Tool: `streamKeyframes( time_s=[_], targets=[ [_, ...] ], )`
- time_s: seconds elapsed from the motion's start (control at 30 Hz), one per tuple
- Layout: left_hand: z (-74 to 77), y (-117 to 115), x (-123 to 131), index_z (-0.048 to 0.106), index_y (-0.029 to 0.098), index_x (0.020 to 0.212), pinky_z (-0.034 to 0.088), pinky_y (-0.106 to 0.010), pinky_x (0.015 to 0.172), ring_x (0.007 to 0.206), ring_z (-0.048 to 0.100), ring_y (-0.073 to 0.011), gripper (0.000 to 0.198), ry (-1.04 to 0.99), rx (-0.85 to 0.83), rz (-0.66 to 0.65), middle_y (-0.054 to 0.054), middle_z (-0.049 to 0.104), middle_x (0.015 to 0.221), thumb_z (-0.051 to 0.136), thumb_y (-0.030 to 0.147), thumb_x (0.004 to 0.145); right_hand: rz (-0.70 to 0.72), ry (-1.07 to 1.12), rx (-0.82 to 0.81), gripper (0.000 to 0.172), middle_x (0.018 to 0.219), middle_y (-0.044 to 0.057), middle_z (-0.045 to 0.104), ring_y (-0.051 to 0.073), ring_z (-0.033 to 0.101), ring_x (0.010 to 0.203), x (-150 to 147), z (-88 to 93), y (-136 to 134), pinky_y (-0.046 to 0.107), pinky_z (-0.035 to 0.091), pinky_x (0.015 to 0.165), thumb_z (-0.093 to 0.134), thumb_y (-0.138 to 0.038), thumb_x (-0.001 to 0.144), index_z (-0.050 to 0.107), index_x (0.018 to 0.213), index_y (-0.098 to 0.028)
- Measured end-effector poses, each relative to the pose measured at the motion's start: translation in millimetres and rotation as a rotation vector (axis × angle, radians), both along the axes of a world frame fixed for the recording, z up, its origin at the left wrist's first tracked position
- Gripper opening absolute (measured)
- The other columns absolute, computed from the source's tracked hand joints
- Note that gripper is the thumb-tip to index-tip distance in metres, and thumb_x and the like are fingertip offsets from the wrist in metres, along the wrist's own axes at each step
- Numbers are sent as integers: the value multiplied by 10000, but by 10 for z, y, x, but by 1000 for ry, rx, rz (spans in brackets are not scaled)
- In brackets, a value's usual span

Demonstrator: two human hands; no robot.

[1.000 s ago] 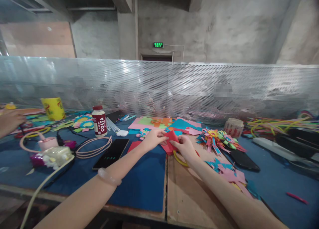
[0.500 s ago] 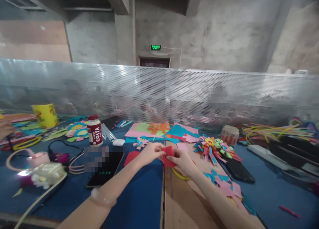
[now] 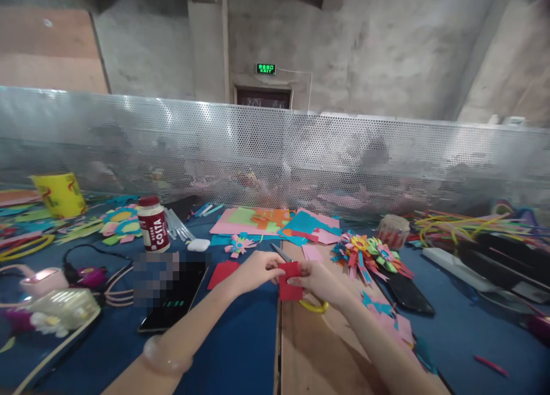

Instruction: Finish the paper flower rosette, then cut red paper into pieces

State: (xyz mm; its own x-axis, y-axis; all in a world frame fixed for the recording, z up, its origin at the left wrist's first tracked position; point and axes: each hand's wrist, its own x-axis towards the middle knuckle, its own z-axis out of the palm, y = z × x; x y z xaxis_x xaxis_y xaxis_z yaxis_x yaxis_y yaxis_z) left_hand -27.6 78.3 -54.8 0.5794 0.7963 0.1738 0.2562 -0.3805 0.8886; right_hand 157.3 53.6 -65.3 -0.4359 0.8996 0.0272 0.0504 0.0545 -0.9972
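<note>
Between my two hands is a small red piece of paper (image 3: pixel 290 289), held upright with its flat face toward me. My left hand (image 3: pixel 260 269) pinches its upper left edge, fingers closed. On the right side, the thumb of my right hand (image 3: pixel 320 281) presses the front of the paper, the fingers behind it. Scissors with a yellow handle (image 3: pixel 315 307) lie on the brown board under my hands; a blade shows above the paper and the middle is hidden. A red paper sheet (image 3: pixel 220 274) lies left of my left hand, near a pink and blue paper flower (image 3: pixel 239 245).
Left of my arms are a phone (image 3: pixel 180 303), a COSTA bottle (image 3: pixel 153 229) and a white earbud case (image 3: pixel 199 245). Coloured paper sheets (image 3: pixel 236 226) lie ahead. Ribbon-like paper flowers (image 3: pixel 365 247) and a black phone (image 3: pixel 408 292) are on the right. A perforated metal screen (image 3: pixel 206 154) stands behind.
The red paper has turned from tilted to nearly straight and flat toward me. More of the scissors shows. The view has shifted slightly, and another person's hand at the far left is out of view.
</note>
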Motion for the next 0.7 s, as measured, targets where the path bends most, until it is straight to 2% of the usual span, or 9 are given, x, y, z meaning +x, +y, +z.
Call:
streamKeyframes(
  time_s=[0.13, 0.3, 0.43, 0.53, 0.7],
  targets=[
    [-24, 16, 1, 635, 155, 824, 485, -244, 601, 650, 632, -163, 192, -22, 10, -2, -53, 684, 743, 583, 318, 739, 43, -36, 4, 305, 789, 26, 697, 158, 611, 647, 48, -34, 23, 271, 470, 621, 698, -352, 609, 697, 855, -171],
    [-45, 73, 15, 636, 140, 818, 510, -290, 622, 634, 636, -176, 224, -44, -40, -36, -53, 678, 716, 637, 321, 686, 26, -100, 68, 247, 699, 15, 690, 163, 613, 625, 120, 3, 29, 264, 484, 573, 693, -326, 603, 704, 791, -166],
    [-53, 42, 51, 611, 147, 886, 522, -308, 619, 712, 646, -191, 287, -84, -61, 33, -69, 676, 820, 647, 342, 678, -22, -87, 93, 254, 673, 21, 687, 162, 613, 587, 136, 24, 52, 253, 479, 515, 708, -311, 571, 691, 760, -143],
    [-52, -88, 70, 602, 138, 799, 525, -313, 594, 677, 641, -190, 278, -99, -83, 105, -67, 670, 772, 670, 368, 659, -72, -60, 115, 286, 664, 16, 684, 155, 616, 585, 110, 36, -22, 250, 483, 519, 704, -317, 585, 681, 810, -141],
    [-38, -456, 70, 572, 152, 715, 520, -297, 574, 684, 630, -186, 254, -139, -75, 179, -35, 650, 719, 681, 372, 653, -102, -3, 136, 283, 705, 18, 689, 174, 642, 662, 41, 57, -319, 293, 516, 615, 705, -333, 602, 676, 829, -168]
  ],
)
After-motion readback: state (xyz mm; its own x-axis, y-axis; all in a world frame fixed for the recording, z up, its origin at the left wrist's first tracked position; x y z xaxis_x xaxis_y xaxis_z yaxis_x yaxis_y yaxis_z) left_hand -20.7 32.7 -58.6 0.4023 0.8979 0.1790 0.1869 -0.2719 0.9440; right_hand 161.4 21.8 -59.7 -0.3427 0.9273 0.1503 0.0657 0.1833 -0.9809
